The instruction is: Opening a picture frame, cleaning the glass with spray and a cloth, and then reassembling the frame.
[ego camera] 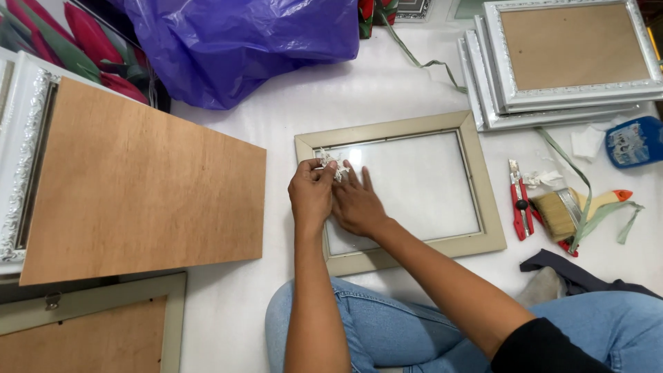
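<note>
We are pinching a crumpled wad point(334, 166) in our left hand point(312, 193), fingers closed on it, rubbing the glass point(414, 186) gently while our right hand point(356, 204) lies flat, fingers spread, steadying the frame point(483, 200).

Bare forearms; right arm point(442, 276) ends in a black sleeve point(545, 349) at four o'clock, blue denim jeans point(387, 331) cover the legs

Centre: picture frame point(404, 190) lies flat on the floor point(387, 90), just beyond the knees.
On the frame: left hand point(312, 193) and right hand point(357, 205) side by side at its left part, a crumpled wad point(333, 164) between them.
Left: backing board point(141, 186).
Far left: plastic bag point(242, 41).
Far right: stack of frames point(563, 62).
Right: pliers point(519, 202), then paintbrush point(573, 207).
</note>
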